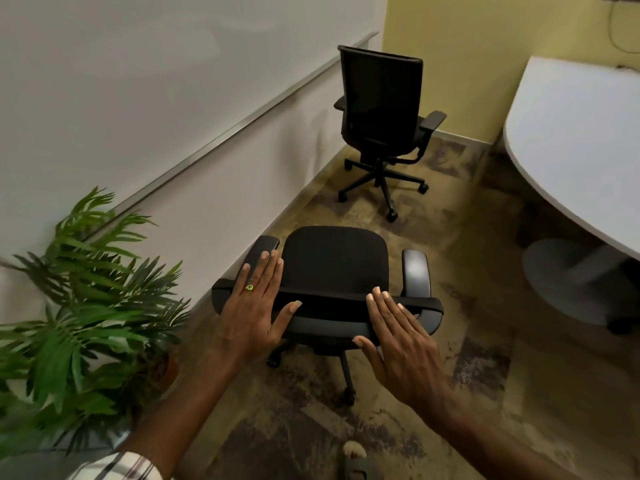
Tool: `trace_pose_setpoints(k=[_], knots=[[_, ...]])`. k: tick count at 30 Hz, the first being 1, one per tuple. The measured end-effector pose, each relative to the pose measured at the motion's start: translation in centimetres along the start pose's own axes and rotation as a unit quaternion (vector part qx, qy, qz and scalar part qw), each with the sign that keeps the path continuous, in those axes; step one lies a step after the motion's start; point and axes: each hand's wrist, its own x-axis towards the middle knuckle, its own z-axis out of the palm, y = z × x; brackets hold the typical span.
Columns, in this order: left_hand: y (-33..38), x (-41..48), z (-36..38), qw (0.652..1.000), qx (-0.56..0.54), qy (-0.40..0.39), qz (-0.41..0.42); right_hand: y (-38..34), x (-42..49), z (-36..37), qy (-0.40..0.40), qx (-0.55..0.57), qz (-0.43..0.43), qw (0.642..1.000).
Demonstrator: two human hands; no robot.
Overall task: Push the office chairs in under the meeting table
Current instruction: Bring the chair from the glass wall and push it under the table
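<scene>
Both hands, left hand [254,308] and right hand [403,344], are reaching flat and open, holding nothing, maybe touching the near chair [332,265] back, ready to push it toward the table [568,147] on the right.

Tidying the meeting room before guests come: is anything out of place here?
Yes. Both black chairs, the near one and the far one, stand by the wall, well clear of the white table.

There are no words, numbers, labels or signs to read anywhere here. Nothing is written on any of the things in the room.
</scene>
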Motion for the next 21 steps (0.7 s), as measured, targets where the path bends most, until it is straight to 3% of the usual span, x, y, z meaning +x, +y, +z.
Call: trace_pose_setpoints(k=[9, 14, 21], knots=[[-5.2, -1.5, -0.6, 0.996, -0.012, 0.002, 0.092, -8.5, -2.9, -0.3, 0.022, 0.025, 0.089, 0.995], [-10.4, 2.0, -0.7, 0.982, -0.03, -0.01, 0.185, -15.2, -0.1, 1.0, 0.07, 0.009, 0.218, 0.973], [-17.5, 6.5, -0.6, 0.958, -0.044, -0.049, 0.281, -20.1, 6.9, 3.1, 0.019, -0.051, 0.337, 0.94]])
